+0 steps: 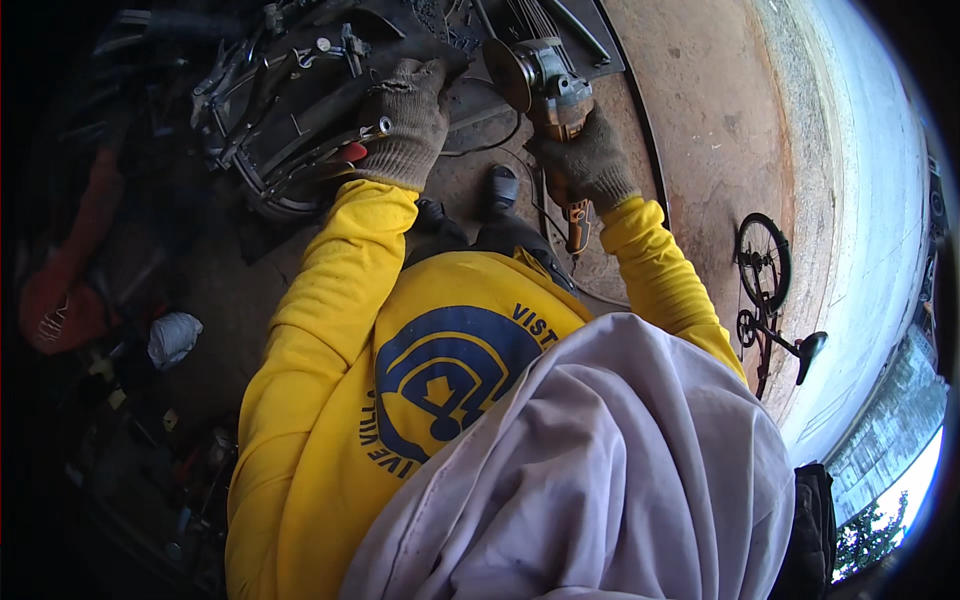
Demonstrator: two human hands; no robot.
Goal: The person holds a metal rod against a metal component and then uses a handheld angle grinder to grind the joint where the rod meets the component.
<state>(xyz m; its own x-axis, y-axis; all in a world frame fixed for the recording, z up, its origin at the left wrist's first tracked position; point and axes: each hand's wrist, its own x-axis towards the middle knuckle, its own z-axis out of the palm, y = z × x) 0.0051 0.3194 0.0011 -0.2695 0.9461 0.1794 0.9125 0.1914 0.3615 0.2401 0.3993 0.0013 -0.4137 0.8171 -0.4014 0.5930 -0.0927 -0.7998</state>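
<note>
My right hand (pixel 592 160), in a grey-brown knit glove, is wrapped round the body of an angle grinder (pixel 560 92). The grinder's round disc (pixel 508 76) faces left, toward my other hand. Its orange rear end (pixel 578 226) sticks out below the glove. My left hand (pixel 408 122), gloved too, is bent closed over the edge of dark metalwork (pixel 330 110); its fingertips are hidden. Beside that wrist lies a tool with a red handle (pixel 348 153) and a bright metal end (pixel 384 126). Whether the left hand touches this tool is unclear.
Metal bars and clamps (pixel 270 85) crowd the upper left. A dark cable (pixel 490 148) runs between the work and the grinder. My shoes (pixel 503 188) stand just below. A bicycle (pixel 765 290) is at the right. A white bag (pixel 174 338) and a red object (pixel 65 300) lie left.
</note>
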